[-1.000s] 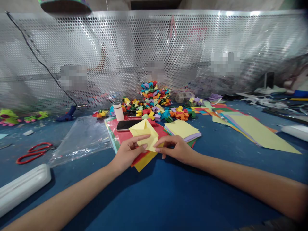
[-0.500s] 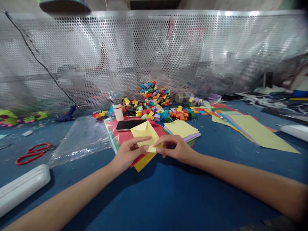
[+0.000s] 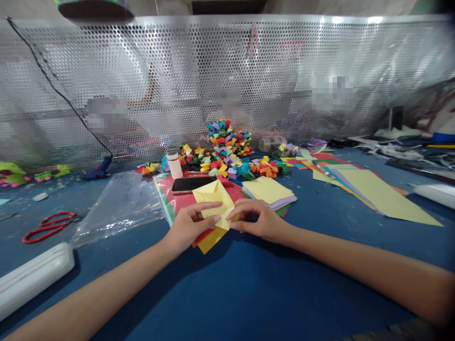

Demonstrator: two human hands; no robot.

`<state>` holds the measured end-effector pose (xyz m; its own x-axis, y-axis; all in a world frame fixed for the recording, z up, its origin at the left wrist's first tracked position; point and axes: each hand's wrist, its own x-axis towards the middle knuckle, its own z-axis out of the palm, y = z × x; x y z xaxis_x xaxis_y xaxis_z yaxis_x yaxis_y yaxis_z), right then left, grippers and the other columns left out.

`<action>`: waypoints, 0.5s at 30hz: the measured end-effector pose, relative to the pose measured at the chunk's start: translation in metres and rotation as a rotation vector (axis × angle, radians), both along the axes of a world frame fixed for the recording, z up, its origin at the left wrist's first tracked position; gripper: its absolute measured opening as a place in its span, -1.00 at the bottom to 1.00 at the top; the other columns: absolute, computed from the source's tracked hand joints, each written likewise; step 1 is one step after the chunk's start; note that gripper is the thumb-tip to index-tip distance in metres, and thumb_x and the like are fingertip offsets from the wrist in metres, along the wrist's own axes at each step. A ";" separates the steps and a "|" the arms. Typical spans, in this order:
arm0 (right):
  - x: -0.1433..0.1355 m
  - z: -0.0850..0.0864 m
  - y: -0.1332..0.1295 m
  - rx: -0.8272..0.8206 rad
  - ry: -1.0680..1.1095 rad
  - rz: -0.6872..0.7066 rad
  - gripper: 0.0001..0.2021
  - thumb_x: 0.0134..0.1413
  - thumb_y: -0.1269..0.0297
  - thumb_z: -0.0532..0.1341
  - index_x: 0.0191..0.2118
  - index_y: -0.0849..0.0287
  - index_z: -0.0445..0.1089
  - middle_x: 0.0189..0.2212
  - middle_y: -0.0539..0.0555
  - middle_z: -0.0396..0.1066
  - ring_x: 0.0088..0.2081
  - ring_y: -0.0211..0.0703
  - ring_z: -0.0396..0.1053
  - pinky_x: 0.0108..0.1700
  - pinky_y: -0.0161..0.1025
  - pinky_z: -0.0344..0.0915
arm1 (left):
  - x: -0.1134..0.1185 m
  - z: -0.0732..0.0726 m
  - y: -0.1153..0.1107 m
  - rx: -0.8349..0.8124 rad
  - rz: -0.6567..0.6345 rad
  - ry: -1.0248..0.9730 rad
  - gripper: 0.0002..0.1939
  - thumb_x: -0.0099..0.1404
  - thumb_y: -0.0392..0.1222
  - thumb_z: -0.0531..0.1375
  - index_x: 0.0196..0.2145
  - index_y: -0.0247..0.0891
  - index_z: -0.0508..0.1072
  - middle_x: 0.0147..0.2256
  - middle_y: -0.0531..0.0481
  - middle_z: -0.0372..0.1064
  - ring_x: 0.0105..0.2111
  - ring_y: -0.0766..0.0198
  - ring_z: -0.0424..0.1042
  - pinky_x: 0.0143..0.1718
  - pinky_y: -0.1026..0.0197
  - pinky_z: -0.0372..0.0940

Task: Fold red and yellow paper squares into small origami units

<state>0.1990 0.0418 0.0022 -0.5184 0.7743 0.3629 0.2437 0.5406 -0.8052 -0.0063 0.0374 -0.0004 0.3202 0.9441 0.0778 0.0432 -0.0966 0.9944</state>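
Observation:
A partly folded sheet of pale yellow paper [image 3: 215,193] is held up between my two hands, creases showing near its top. My left hand [image 3: 188,225] grips its left lower side, thumb in front and index finger stretched across the sheet. At the lower right corner, the thumb and fingers of my right hand [image 3: 261,219] pinch the edge. Below the sheet, a deeper yellow paper [image 3: 212,240] and some red and orange paper stick out. A stack of square papers [image 3: 270,191], pale yellow on top, lies just beyond my right hand.
Behind the sheet are a black phone [image 3: 190,184], a white bottle [image 3: 174,166] and a pile of colourful folded paper pieces [image 3: 227,147]. Red-handled scissors [image 3: 50,226], clear plastic [image 3: 121,203] and a blue glue gun [image 3: 97,169] lie left. Long paper strips [image 3: 384,192] lie right.
The paper's lower right corner has shifted slightly between my right fingers, its bottom edge now tilted lower. Both hands stay nearly in place.

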 end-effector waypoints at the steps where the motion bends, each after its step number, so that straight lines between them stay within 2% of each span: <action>1: 0.000 0.000 0.000 -0.011 0.005 0.005 -0.84 -0.02 0.27 0.29 -0.29 0.22 0.48 -0.43 0.00 0.35 -0.55 -0.37 0.33 -0.53 -0.39 0.23 | 0.000 0.000 0.000 0.000 -0.002 0.001 -0.59 0.06 -0.12 0.34 -0.12 -0.28 0.51 -0.69 0.18 0.28 -0.73 0.52 0.10 -0.70 0.43 0.05; 4: 0.001 0.000 -0.001 -0.026 0.009 0.009 -0.83 -0.03 0.34 0.27 -0.24 0.20 0.46 -0.43 0.00 0.37 -0.54 -0.36 0.35 -0.49 -0.39 0.26 | -0.001 -0.001 0.000 0.002 -0.003 0.003 -0.57 0.06 -0.10 0.34 -0.10 -0.27 0.50 -0.62 0.13 0.37 -0.66 0.49 0.22 -0.61 0.42 0.18; 7: 0.001 -0.001 -0.001 -0.038 0.001 -0.014 -0.84 -0.04 0.33 0.28 -0.27 0.21 0.46 -0.47 -0.01 0.37 -0.56 -0.37 0.34 -0.51 -0.40 0.25 | -0.001 -0.001 0.001 0.009 0.001 0.013 -0.57 0.05 -0.09 0.34 -0.10 -0.27 0.51 -0.62 0.11 0.36 -0.63 0.46 0.26 -0.60 0.42 0.18; 12: -0.001 0.000 0.001 -0.028 0.009 -0.027 -0.81 -0.05 0.22 0.32 -0.32 0.24 0.48 -0.49 -0.01 0.37 -0.57 -0.36 0.34 -0.54 -0.40 0.23 | -0.002 -0.003 0.002 0.042 -0.021 0.051 -0.51 0.06 -0.05 0.33 -0.07 -0.32 0.49 -0.68 0.14 0.29 -0.70 0.49 0.14 -0.70 0.43 0.02; 15: -0.002 0.000 0.001 -0.035 0.034 -0.056 -0.78 -0.07 0.16 0.34 -0.39 0.24 0.49 -0.49 -0.01 0.36 -0.59 -0.37 0.34 -0.55 -0.40 0.23 | -0.001 -0.003 0.001 0.091 -0.038 0.080 -0.47 0.04 -0.03 0.34 -0.06 -0.34 0.48 -0.66 0.13 0.29 -0.72 0.50 0.09 -0.71 0.41 0.01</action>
